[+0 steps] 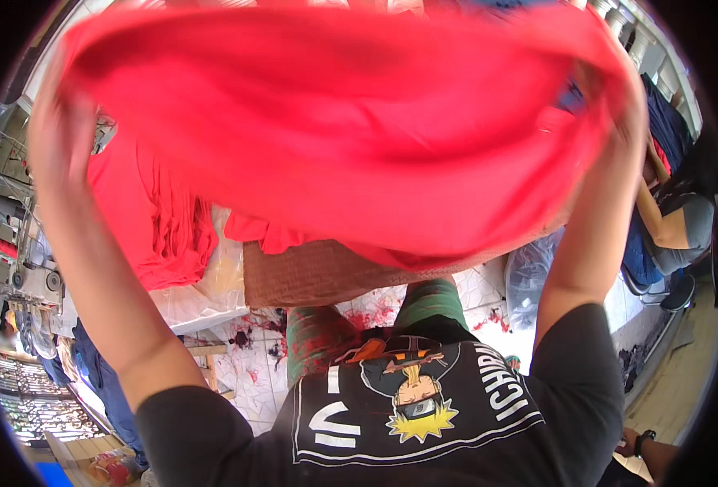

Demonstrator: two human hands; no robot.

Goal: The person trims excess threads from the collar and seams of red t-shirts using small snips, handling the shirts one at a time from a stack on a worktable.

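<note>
A wide red cloth (pixel 351 154) is stretched up between my raised arms, spread across the upper view and blurred by motion. My left hand (pixel 73 114) grips its left end, with the fingers smeared and partly covered by the fabric. At the other end my right hand (pixel 602 93) is closed on the cloth, its fingers mostly hidden in folds. The cloth's lower edge sags over a table with a brown textured cover (pixel 306 272). A heap of red fabric (pixel 152 215) lies on the left, below my left hand.
Sewing machines (pixel 38 280) line the left side. Another person (pixel 683 219) sits at the far right near dark blue cloth. A clear plastic bag (pixel 529 276) stands right of the table. Red and dark scraps (pixel 367 312) litter the tiled floor. A hand with a wristband (pixel 647 446) shows lower right.
</note>
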